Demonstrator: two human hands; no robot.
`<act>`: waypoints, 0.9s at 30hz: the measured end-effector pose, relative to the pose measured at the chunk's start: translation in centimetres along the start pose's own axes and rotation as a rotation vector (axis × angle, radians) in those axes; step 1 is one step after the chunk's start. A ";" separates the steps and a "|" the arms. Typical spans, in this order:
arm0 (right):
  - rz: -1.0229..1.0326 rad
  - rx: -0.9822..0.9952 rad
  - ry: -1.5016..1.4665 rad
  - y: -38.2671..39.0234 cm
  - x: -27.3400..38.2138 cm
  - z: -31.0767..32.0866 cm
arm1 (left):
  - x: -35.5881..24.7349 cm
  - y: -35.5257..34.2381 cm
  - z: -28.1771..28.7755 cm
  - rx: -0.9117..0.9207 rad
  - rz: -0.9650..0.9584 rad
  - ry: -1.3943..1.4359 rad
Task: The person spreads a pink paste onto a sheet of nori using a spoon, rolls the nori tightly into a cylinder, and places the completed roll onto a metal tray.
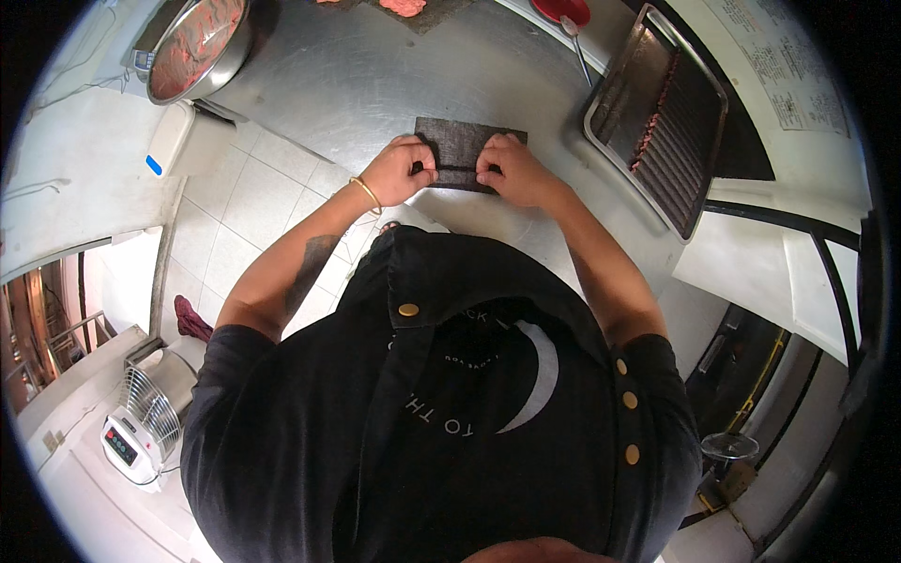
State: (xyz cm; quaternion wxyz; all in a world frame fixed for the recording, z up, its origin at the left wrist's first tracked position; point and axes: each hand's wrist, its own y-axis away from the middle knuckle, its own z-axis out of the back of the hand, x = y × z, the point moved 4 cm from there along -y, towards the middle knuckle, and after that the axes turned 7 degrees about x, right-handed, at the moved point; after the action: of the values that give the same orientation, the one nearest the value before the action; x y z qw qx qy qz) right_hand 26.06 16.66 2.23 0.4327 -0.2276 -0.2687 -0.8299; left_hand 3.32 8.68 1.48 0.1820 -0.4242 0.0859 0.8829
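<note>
A dark, thin sheet that looks like nori (460, 141) lies on the steel worktop in front of me. Across it, between my hands, runs a narrow fold or roll parallel to the near edge. My left hand (402, 173) has its fingers curled in a pinch at the left end of this fold. At the right end my right hand (514, 171) pinches the sheet the same way. Whether any filling lies inside the fold is hidden. On the right, a metal tray (595, 127) holds several dark rolls side by side, with reddish filling showing at their ends.
A steel bowl (242, 47) smeared with pink paste stands at the far left. More pink paste (404, 7) rests on dark sheets at the far edge. A spoon (575, 42) leans by a red dish (563, 9). A white machine with a wire guard (141, 436) stands lower left.
</note>
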 end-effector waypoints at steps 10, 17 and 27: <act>0.084 -0.506 0.253 6.3 4.9 -0.3 | 0.9 -0.6 0.1 0.040 0.151 0.086; 0.075 -0.466 0.435 6.0 5.1 -4.9 | 0.5 -1.1 0.2 0.066 0.137 0.041; 0.025 -0.481 0.375 5.6 4.7 -7.5 | -3.5 0.3 -0.2 -0.190 -0.104 -0.329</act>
State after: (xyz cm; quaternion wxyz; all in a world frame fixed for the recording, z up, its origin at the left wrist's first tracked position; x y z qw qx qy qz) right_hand 27.21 6.35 0.79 0.4184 -0.1698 0.0228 -0.8919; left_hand 5.33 7.43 4.11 0.1982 -0.2935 -0.0509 0.9338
